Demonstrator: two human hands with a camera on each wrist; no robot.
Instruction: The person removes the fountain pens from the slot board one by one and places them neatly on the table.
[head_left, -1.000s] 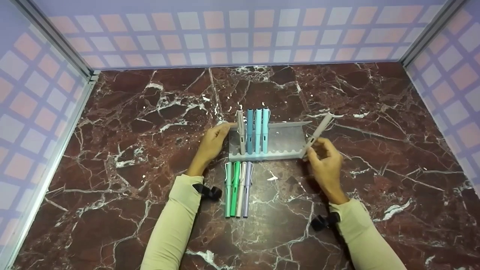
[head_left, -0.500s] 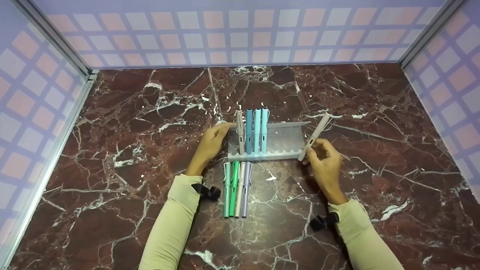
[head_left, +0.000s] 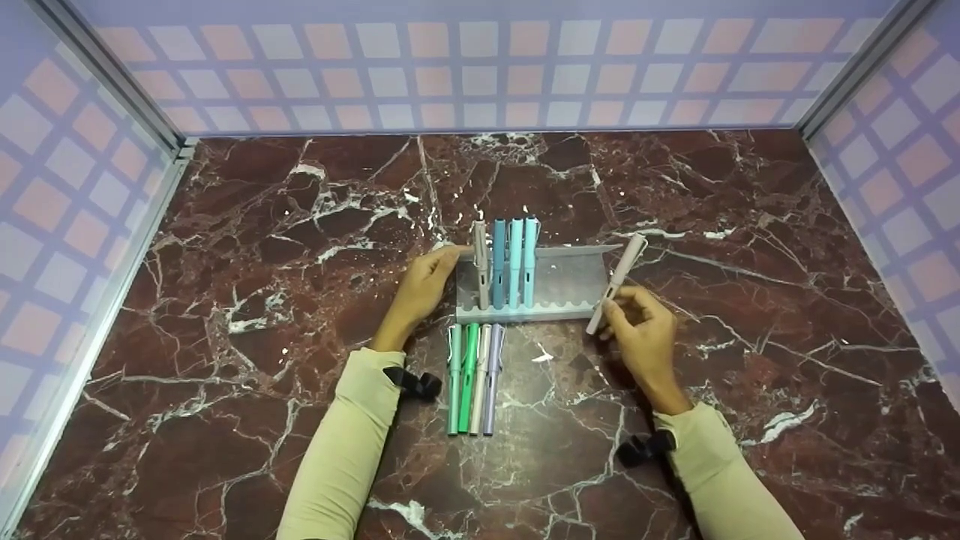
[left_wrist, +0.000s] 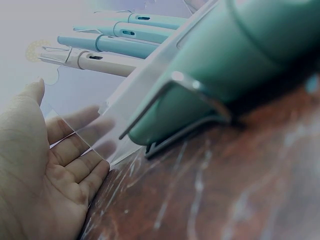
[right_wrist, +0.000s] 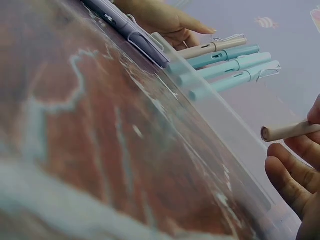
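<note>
A clear pen stand (head_left: 570, 277) with a notched front ledge holds several upright pens: a taupe pen (head_left: 481, 262), a dark teal pen (head_left: 499, 262) and light blue pens (head_left: 530, 262). My left hand (head_left: 426, 285) rests at its left end; in the left wrist view the fingers (left_wrist: 75, 160) lie behind the clear panel, loosely extended. At the right end, my right hand (head_left: 645, 330) pinches a pale greyish-pink pen (head_left: 622, 270) near its lower end, tilted, cap end up. The right wrist view shows that pen's round tail end (right_wrist: 266, 133) beside the stand.
In front of the stand several pens lie side by side: a sage green pen (head_left: 454, 382), a bright green pen (head_left: 469, 379), a cream pen (head_left: 480, 382) and a lavender pen (head_left: 493, 382). Checked panels (head_left: 480, 75) wall the marbled table (head_left: 262, 225).
My right hand has moved slightly left and toward the front with the pale pen, which now leans less and sits lower. The left hand and the standing pens stay put.
</note>
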